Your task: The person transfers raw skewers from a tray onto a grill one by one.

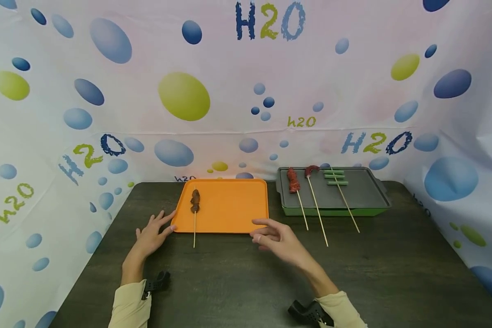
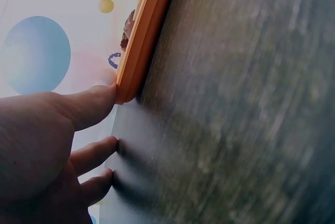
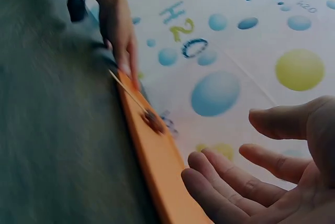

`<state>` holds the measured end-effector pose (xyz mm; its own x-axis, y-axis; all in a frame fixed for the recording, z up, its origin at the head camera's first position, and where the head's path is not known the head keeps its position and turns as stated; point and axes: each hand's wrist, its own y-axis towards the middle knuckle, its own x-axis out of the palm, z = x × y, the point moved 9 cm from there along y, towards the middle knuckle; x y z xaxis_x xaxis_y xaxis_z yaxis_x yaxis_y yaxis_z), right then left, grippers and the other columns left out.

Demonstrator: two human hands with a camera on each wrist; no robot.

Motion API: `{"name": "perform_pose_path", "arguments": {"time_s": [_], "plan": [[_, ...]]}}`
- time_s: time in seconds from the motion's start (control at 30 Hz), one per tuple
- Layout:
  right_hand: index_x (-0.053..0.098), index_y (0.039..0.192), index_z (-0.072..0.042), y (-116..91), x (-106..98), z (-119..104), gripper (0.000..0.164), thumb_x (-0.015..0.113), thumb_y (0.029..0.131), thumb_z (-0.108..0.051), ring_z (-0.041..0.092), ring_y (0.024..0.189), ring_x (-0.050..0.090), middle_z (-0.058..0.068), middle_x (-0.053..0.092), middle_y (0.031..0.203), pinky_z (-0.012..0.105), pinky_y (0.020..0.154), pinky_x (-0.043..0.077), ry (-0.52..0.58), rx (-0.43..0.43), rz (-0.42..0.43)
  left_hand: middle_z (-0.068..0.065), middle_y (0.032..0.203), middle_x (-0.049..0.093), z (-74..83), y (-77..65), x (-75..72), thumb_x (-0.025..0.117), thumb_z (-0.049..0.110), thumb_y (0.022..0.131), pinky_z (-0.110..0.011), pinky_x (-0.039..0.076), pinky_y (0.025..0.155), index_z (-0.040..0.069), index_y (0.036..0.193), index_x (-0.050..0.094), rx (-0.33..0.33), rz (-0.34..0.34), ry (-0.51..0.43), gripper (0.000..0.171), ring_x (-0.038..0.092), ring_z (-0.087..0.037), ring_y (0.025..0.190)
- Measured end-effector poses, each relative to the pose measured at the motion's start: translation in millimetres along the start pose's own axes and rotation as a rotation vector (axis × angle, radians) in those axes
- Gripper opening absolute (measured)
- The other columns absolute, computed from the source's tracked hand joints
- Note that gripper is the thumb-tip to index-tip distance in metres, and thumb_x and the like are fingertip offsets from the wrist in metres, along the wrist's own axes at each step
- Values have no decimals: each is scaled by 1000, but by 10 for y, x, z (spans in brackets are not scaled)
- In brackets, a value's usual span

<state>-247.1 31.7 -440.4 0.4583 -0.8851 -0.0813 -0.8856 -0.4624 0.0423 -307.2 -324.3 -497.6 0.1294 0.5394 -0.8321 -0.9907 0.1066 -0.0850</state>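
Observation:
An orange tray [image 1: 233, 205] lies flat on the dark table, with a skewer of dark brown meat pieces [image 1: 195, 200] on its left part; the stick reaches past the front rim. My left hand [image 1: 151, 237] rests at the tray's left edge, fingers spread. In the left wrist view the thumb [image 2: 97, 103] touches the tray's corner, while other fingertips meet the table. Over the front right corner of the tray is my right hand [image 1: 280, 241], its fingers loosely bent and holding nothing. The right wrist view shows a gap between thumb [image 3: 280, 122] and fingers.
A green grill tray with a dark grey top [image 1: 365, 193] stands at the back right. On it lie a red meat skewer [image 1: 293, 181], a curled reddish skewer [image 1: 311, 170] and a skewer with green pieces [image 1: 337, 183], sticks projecting forward. A printed sheet [image 1: 229, 91] hangs behind.

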Motion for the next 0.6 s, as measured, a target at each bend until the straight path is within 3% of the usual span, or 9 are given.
{"name": "perform_pose_path", "arguments": {"time_s": [0.23,0.43,0.6], "plan": [[42,155,0,264,467,254,54,59,106,-15,44,127,58,29,58,139,48,102,52,209,116,-65,-34,163,17,7,-28,-26,55,35,107,-87,-6,101,9,159,38,1,7,4,60,4,-61,148],[38,158,-5,461,913,506,57,59,106,-15,37,129,58,24,58,141,47,105,50,316,236,-139,-34,164,16,-22,-53,11,55,34,107,-87,-6,102,9,159,37,-14,-5,3,61,3,-61,148],[34,159,-3,682,1152,612,59,57,105,-10,38,131,57,25,57,141,50,109,46,474,301,-147,-33,164,16,3,-24,7,55,33,107,-86,-7,102,9,159,37,-13,1,-4,60,3,-60,149]]}}
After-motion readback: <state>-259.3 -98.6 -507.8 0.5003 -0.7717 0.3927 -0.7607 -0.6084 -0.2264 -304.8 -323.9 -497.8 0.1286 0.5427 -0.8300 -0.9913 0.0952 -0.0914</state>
